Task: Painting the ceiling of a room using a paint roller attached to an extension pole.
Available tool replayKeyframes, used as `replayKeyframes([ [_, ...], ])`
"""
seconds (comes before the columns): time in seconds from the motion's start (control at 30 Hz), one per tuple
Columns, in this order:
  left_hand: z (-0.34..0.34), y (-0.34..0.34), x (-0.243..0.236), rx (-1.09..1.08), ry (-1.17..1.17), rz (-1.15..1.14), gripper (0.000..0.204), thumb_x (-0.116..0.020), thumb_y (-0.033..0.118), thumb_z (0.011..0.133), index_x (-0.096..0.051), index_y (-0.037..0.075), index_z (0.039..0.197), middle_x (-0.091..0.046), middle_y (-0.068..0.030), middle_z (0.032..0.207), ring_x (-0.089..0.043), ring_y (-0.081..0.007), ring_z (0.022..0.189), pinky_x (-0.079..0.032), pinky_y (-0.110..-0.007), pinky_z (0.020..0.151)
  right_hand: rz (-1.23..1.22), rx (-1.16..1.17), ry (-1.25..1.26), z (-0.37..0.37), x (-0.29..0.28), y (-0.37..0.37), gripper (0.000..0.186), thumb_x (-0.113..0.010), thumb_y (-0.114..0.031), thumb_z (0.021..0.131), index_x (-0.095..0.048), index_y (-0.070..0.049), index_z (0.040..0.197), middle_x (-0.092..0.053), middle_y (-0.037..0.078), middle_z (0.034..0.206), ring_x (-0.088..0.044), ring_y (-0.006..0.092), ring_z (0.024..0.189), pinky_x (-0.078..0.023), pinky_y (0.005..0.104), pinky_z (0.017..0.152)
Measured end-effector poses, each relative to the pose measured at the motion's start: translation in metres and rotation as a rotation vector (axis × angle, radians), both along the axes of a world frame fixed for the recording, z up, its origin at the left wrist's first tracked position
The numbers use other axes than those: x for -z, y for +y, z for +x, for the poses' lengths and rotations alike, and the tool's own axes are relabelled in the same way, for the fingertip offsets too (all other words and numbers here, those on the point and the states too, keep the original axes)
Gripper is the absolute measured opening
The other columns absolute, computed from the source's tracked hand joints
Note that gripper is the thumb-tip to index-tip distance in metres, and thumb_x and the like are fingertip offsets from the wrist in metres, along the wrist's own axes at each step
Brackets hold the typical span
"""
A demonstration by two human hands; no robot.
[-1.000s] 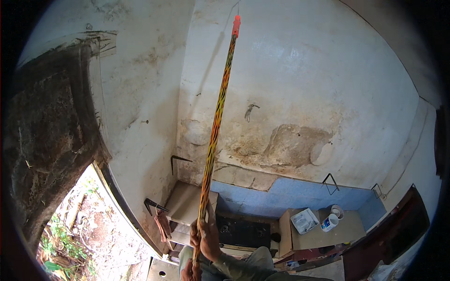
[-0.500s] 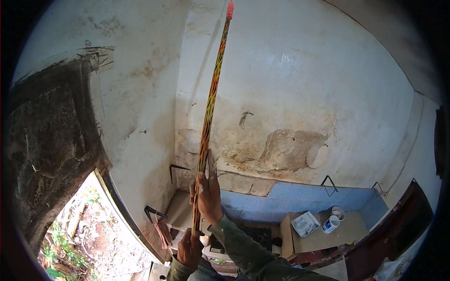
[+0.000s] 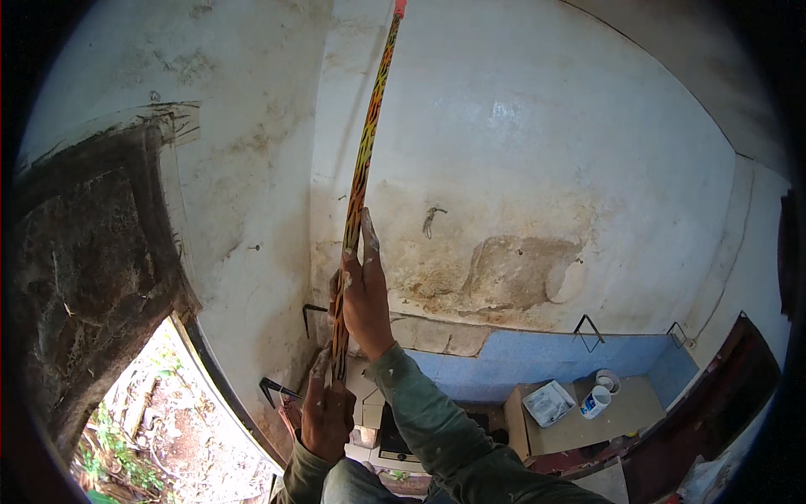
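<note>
A long pole (image 3: 368, 139) with a yellow, orange and black tiger-stripe pattern rises almost upright before me, leaning a little right at its top. Its red end fitting (image 3: 400, 8) is cut by the upper edge, so whatever lies beyond is hidden. My left hand (image 3: 327, 413) is closed around the pole's lower end, index finger stretched along it. Higher up, my right hand (image 3: 365, 302) wraps the shaft with thumb and some fingers, while other fingers point up beside it. Pale smears mark the fingers. Behind the pole stands a white, stained wall (image 3: 504, 151).
A dark opening edge (image 3: 101, 252) with bright ground outside lies left. Black metal brackets (image 3: 589, 332) jut from the walls. At lower right, a counter (image 3: 625, 420) bears a white tray (image 3: 549, 403) and two tubs (image 3: 595, 401). A stove (image 3: 395, 441) sits below my right arm.
Both hands and the pole have moved up and slightly left. The pole's red end has risen partly out of view. Both hands keep their grip.
</note>
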State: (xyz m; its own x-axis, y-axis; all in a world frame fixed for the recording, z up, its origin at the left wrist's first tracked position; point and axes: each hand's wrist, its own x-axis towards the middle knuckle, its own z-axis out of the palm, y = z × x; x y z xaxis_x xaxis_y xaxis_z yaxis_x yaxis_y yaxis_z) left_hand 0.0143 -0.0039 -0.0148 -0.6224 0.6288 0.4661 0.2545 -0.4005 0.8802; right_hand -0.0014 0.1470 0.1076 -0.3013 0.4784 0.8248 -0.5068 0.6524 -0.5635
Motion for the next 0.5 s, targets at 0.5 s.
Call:
replayKeyframes([
  [0.5,-0.022,-0.009,0.097,-0.346,0.549,-0.151,0.04,-0.062,-0.005,0.082,-0.05,-0.008,0.12,-0.057,-0.0171,0.094,-0.054,-0.0201,0.059,-0.045,-0.031,0.051,-0.18,-0.101,-0.178,-0.007,0.054,-0.013,0.052,-0.044,-0.021,0.1,-0.027,-0.009,0.147,-0.054,0.008,0.067,-0.052,0.0162,0.051,-0.045,0.0325,0.049],
])
